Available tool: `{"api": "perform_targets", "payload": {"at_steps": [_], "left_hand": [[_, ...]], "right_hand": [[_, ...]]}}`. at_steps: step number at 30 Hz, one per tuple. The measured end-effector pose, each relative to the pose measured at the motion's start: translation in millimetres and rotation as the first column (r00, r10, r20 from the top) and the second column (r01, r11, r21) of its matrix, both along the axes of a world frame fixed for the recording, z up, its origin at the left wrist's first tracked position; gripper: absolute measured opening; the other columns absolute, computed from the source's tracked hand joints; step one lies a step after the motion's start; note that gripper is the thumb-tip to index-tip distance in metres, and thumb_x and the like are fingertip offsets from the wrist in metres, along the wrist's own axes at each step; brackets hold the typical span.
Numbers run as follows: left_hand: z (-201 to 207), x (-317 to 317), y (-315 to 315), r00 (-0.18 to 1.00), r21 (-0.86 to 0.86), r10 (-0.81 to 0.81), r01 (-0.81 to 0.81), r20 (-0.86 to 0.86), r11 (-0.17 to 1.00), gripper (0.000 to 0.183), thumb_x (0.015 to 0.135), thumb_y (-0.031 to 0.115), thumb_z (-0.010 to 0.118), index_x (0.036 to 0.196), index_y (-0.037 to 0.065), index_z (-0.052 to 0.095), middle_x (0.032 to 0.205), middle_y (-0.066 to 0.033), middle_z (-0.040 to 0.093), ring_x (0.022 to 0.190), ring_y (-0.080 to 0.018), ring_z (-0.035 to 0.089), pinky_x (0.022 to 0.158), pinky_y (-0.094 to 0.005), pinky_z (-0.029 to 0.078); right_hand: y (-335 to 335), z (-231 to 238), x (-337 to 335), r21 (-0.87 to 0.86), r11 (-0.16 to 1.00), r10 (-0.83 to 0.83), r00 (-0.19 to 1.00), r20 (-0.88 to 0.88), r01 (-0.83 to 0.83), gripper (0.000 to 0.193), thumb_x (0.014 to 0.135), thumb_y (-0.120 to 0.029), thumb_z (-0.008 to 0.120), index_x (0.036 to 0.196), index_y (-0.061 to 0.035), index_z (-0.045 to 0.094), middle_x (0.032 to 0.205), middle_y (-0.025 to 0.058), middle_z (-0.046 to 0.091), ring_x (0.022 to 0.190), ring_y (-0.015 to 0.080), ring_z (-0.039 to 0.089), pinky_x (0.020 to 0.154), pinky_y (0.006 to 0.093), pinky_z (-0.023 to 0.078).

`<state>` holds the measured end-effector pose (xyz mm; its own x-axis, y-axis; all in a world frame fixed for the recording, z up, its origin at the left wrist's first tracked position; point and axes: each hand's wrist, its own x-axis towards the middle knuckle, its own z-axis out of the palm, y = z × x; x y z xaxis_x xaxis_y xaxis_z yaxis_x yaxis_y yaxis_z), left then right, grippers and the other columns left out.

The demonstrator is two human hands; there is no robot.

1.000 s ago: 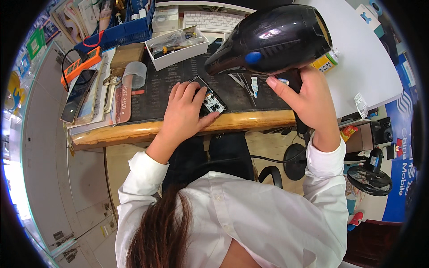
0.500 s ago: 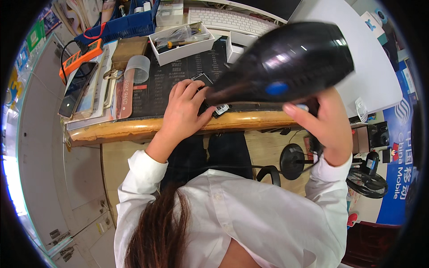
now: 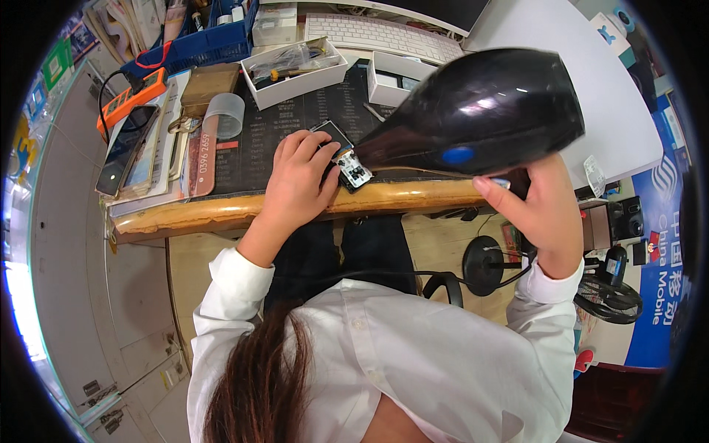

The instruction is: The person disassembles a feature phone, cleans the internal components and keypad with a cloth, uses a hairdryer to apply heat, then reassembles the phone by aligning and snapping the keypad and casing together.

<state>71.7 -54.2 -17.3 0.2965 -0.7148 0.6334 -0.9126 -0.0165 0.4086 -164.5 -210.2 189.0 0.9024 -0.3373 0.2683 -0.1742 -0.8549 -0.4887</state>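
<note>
A black hair dryer point(image 3: 487, 111) with a blue round mark is in my right hand point(image 3: 543, 203), whose fingers wrap its handle, mostly hidden by the barrel and hand. Its narrow nozzle points left, close over an opened phone point(image 3: 354, 171) near the desk's front edge. The phone's dark screen part and white inner parts show beside my left hand point(image 3: 301, 173). With bent fingers and thumb, that hand grips the phone's left side, and its fingertips cover part of it.
Behind the phone stand a white box of tools and bags point(image 3: 295, 77) and a smaller white box point(image 3: 391, 83). A clear plastic cup point(image 3: 224, 116), a phone point(image 3: 127, 151) on papers and an orange meter point(image 3: 133, 100) lie left. A keyboard point(image 3: 384, 37) sits farther back.
The hair dryer's nozzle has shifted slightly right and its body a little lower, uncovering more of the phone's inner parts. My left hand has barely moved.
</note>
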Motion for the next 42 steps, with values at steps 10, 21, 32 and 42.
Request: {"api": "perform_targets", "payload": {"at_steps": [10, 21, 32, 42], "left_hand": [[-0.2, -3.1, -2.6, 0.997, 0.001, 0.036, -0.036, 0.064, 0.999, 0.032, 0.084, 0.013, 0.071, 0.113, 0.002, 0.07, 0.121, -0.0146, 0.062, 0.119, -0.0363, 0.055, 0.106, -0.0507, 0.042], [-1.0, -4.0, -0.8, 0.992, 0.021, 0.078, -0.081, 0.099, 0.996, 0.033, 0.085, 0.014, 0.07, 0.116, 0.002, 0.069, 0.121, -0.015, 0.063, 0.119, -0.0372, 0.055, 0.109, -0.0514, 0.04], [1.0, -3.0, -1.2, 0.996, 0.023, 0.053, -0.054, 0.068, 0.998, 0.036, 0.083, 0.011, 0.071, 0.118, 0.001, 0.068, 0.124, -0.0142, 0.062, 0.121, -0.0373, 0.054, 0.107, -0.0507, 0.042], [-1.5, -5.0, -2.7, 0.997, 0.024, 0.057, -0.058, 0.059, 0.998, 0.033, 0.085, 0.014, 0.07, 0.116, 0.003, 0.069, 0.124, -0.012, 0.062, 0.121, -0.0349, 0.054, 0.11, -0.0538, 0.039]], "right_hand": [[0.3, -8.6, 16.2, 0.113, 0.994, -0.016, 0.999, 0.039, 0.012, 0.023, 0.085, -0.02, 0.078, 0.096, -0.0008, 0.072, 0.082, 0.0131, 0.071, 0.069, 0.0306, 0.065, 0.065, 0.0352, 0.049], [-7.6, -6.3, 46.9, 0.033, 0.997, 0.074, 0.995, 0.074, -0.077, 0.03, 0.087, -0.026, 0.076, 0.101, -0.0007, 0.07, 0.087, 0.0166, 0.071, 0.074, 0.0334, 0.066, 0.071, 0.0383, 0.051], [-7.1, 5.2, 23.1, -0.03, 0.998, -0.064, 0.976, -0.209, 0.059, 0.032, 0.086, -0.011, 0.078, 0.113, 0.0028, 0.068, 0.099, 0.0111, 0.073, 0.09, 0.0193, 0.067, 0.08, 0.0321, 0.052], [-7.5, -5.7, -8.1, 0.092, 0.994, -0.049, 0.993, -0.104, 0.058, 0.025, 0.084, -0.013, 0.078, 0.103, 0.0011, 0.069, 0.088, 0.0118, 0.071, 0.076, 0.0229, 0.066, 0.068, 0.0318, 0.049]]}}
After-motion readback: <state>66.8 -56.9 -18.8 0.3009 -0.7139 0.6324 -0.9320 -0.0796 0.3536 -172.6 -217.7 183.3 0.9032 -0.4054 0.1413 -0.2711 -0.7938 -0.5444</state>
